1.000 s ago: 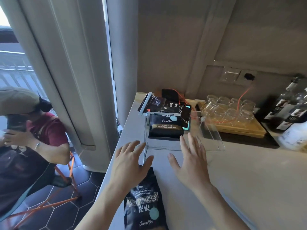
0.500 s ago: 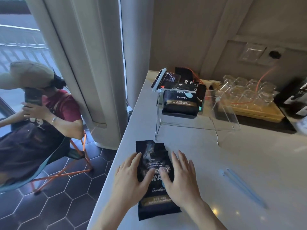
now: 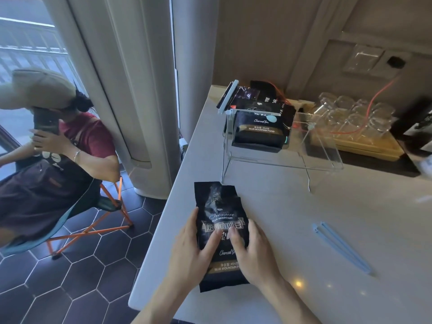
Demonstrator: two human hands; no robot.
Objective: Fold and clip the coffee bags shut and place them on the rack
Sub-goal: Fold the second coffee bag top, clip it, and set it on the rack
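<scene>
A black coffee bag [image 3: 218, 213] lies flat on the white counter [image 3: 327, 218], its torn top end pointing away from me. My left hand [image 3: 195, 250] rests on the bag's left side and my right hand [image 3: 253, 252] on its right side, fingers spread and pressing down on the lower half. A light blue sealing clip [image 3: 341, 247] lies loose on the counter to the right, apart from both hands. At the back stands a clear acrylic rack [image 3: 322, 157] holding another black coffee bag [image 3: 259, 128], which has a pale clip [image 3: 228, 97] on its folded top.
A wooden tray with several glass cups [image 3: 355, 120] sits behind the rack, dark bottles [image 3: 418, 127] at far right. The counter's left edge drops to a tiled floor, where a person [image 3: 53, 146] sits on a folding chair [image 3: 98, 220]. An orange cable [image 3: 374, 97] runs along the wall.
My hands have drawn back from the rack and come down on the loose coffee bag, which now lies fully in view between them. The view has tilted downward.
</scene>
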